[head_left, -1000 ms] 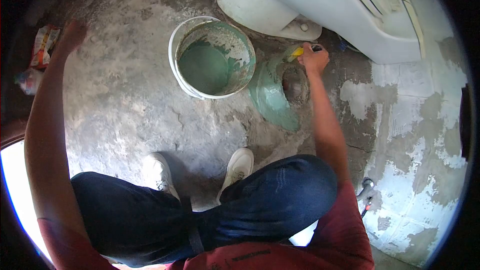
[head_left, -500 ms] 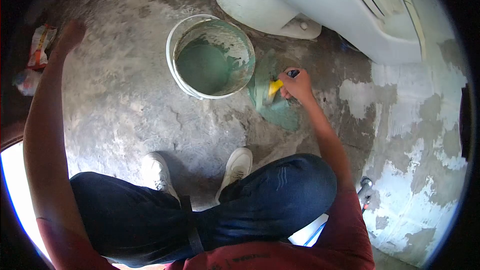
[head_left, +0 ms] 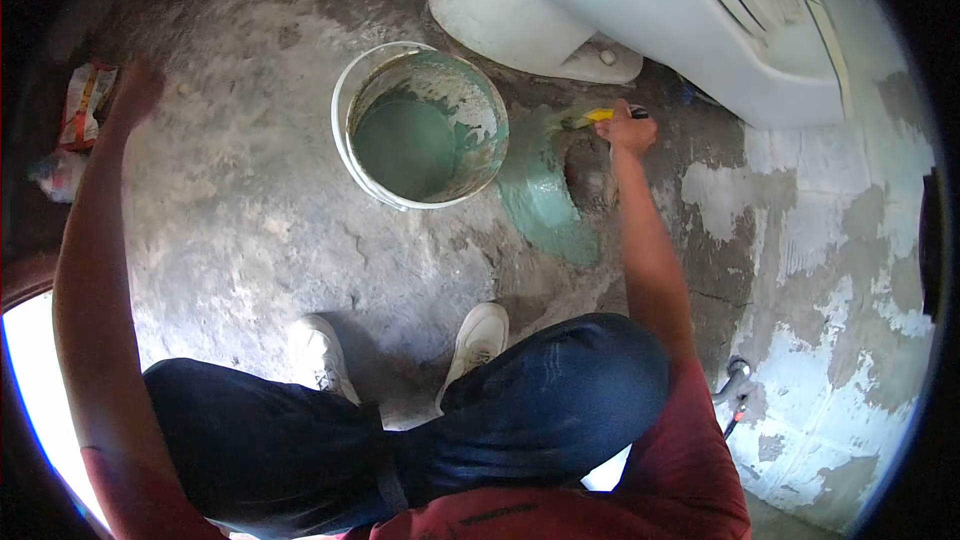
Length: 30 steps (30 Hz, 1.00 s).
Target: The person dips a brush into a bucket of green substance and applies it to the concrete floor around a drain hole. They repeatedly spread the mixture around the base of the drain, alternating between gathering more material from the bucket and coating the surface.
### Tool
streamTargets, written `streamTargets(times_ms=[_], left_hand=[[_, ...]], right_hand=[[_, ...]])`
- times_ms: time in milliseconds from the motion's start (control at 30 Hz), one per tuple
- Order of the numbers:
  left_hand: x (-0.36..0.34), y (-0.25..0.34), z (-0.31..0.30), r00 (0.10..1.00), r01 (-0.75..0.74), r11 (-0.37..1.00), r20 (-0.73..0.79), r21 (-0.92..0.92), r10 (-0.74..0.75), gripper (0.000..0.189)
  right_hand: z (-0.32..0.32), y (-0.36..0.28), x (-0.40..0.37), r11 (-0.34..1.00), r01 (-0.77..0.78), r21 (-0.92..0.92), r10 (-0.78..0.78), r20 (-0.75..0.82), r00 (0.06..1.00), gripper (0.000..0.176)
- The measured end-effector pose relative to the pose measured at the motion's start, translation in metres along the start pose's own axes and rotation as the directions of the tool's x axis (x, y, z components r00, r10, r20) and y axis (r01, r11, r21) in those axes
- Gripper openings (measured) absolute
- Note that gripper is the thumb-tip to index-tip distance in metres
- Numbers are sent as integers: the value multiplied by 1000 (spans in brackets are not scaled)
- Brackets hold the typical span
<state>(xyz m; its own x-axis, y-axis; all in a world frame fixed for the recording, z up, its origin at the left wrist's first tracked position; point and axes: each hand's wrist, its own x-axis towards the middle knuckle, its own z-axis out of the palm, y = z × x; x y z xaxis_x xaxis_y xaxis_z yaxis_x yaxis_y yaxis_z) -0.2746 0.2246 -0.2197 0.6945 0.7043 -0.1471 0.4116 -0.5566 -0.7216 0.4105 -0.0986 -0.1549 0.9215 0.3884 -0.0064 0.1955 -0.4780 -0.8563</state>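
My right hand (head_left: 632, 128) is closed around the handle of a brush (head_left: 598, 116) with a yellow part, its bristles at the upper end of a wet green patch (head_left: 543, 198) on the floor. Left of that patch stands a white bucket (head_left: 343, 145) holding green liquid (head_left: 405, 145). My left hand (head_left: 140, 90) is at the far left, dim and blurred beside an orange-and-white packet (head_left: 85, 105); its fingers cannot be made out.
A white ceramic fixture (head_left: 640, 15) stands at the upper right. The wall (head_left: 820, 340) on the right has patchy white and grey coating, with a pipe fitting (head_left: 738, 380) near it. My shoes (head_left: 475, 345) are below the bucket. A crumpled plastic bag (head_left: 60, 175) lies left.
My right hand has moved up and slightly right with the brush, uncovering more of the green patch and a brown spot beside it. My left hand has shifted slightly.
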Motion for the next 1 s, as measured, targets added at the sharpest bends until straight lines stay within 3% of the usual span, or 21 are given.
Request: streamTargets(times_ms=[67, 100, 167, 233, 300, 333, 367, 400, 467, 500, 567, 633, 700, 867, 967, 1000], left_hand=[[2, -4, 21, 996, -51, 995, -71, 83, 57, 13], [-3, -2, 16, 996, 16, 1000, -82, -20, -18, 13], [-4, 4, 8, 982, 175, 958, 117, -227, -151, 16], [11, 3, -43, 849, 388, 853, 497, -350, -182, 19], [11, 4, 7, 975, 131, 967, 204, -218, -86, 20], [12, 4, 37, 998, 18, 993, 61, -118, -11, 20], [18, 5, 53, 992, 124, 917, 43, -379, -116, 21], [21, 6, 58, 973, 211, 762, 58, -612, -223, 22], [15, 8, 68, 929, 317, 565, 130, -762, -346, 24], [17, 8, 50, 917, 356, 587, 152, -727, -368, 25], [21, 9, -3, 880, 424, 493, 215, -760, -424, 26], [11, 13, -58, 826, 463, 241, 316, -853, -467, 27], [14, 8, -60, 824, 511, 252, 384, -822, -417, 27], [17, 13, -28, 850, 418, 353, 222, -837, -479, 24], [18, 15, -27, 823, 441, 351, 216, -826, -525, 23], [19, 14, -28, 813, 450, 349, 215, -822, -541, 22]], right_hand=[[-11, 4, 9, 984, 170, -45, -172, -67, 983, 17], [-13, 1, 7, 965, 252, -75, -258, -92, 962, 18], [-20, -8, 7, 983, 185, -3, -185, -36, 982, 21], [-26, -20, -1, 989, 147, 32, -149, 80, 986, 20], [-19, -27, -15, 988, 151, 43, -157, 249, 956, 17], [-20, -32, -25, 981, 189, -48, -160, 361, 919, 14], [-22, -33, -31, 972, 217, -95, -164, 388, 907, 13], [-24, -34, -37, 959, 247, -142, -168, 421, 892, 12], [-30, -36, -49, 942, 270, -200, -135, 510, 850, 12], [-40, -37, -52, 942, 259, -215, -99, 558, 824, 13], [-56, -42, -64, 919, 291, -267, -58, 637, 768, 14], [-67, -48, -81, 867, 372, -331, -38, 701, 712, 14], [-71, -54, -92, 842, 361, -400, 38, 713, 701, 12], [-66, -77, -102, 858, 275, -434, 118, 687, 717, 15], [-51, -68, -83, 870, 299, -393, 39, 659, 751, 19], [-45, -62, -72, 893, 277, -356, -12, 596, 803, 19]])
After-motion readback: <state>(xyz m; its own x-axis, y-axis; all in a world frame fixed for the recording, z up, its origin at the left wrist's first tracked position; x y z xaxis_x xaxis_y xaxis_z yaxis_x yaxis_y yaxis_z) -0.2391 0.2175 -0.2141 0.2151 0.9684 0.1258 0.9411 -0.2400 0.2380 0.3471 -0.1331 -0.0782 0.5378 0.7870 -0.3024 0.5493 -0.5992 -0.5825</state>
